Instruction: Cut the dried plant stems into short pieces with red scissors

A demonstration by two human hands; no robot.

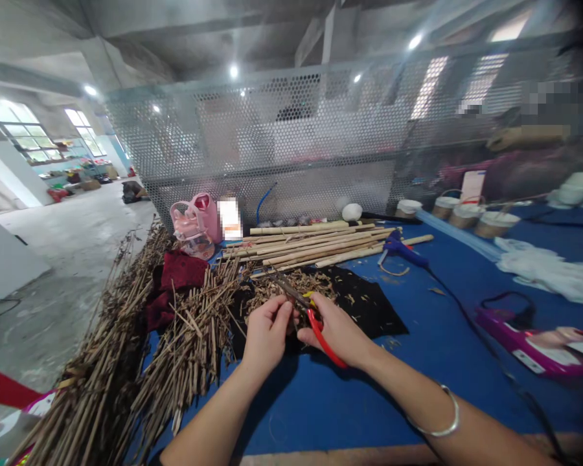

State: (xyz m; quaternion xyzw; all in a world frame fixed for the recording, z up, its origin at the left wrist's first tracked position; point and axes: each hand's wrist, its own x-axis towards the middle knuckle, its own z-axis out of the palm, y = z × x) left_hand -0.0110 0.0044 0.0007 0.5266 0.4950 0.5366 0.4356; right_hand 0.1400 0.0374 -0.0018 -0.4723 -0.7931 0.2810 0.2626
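Observation:
My right hand (337, 327) grips a pair of scissors (320, 330) with red and yellow handles, the dark blades pointing up and left. Close beside it, my left hand (271, 330) is closed, thumb pressed on the fingers, around a thin dry stalk (295, 321) that is mostly hidden. The blades pass just above the left fingertips. Under both hands lies a black cloth (381, 310) strewn with a heap of dry clippings (267, 289). Left of my left hand is a pile of cut dry stalks (194, 349).
Long pale sticks (315, 243) lie behind the cloth, with a blue glue gun (401, 249) on their right. Pink bottles (199, 223) stand back left near long dry stems (92, 369). A purple power strip (534, 343) sits at right; a perforated metal panel (272, 136) rises behind.

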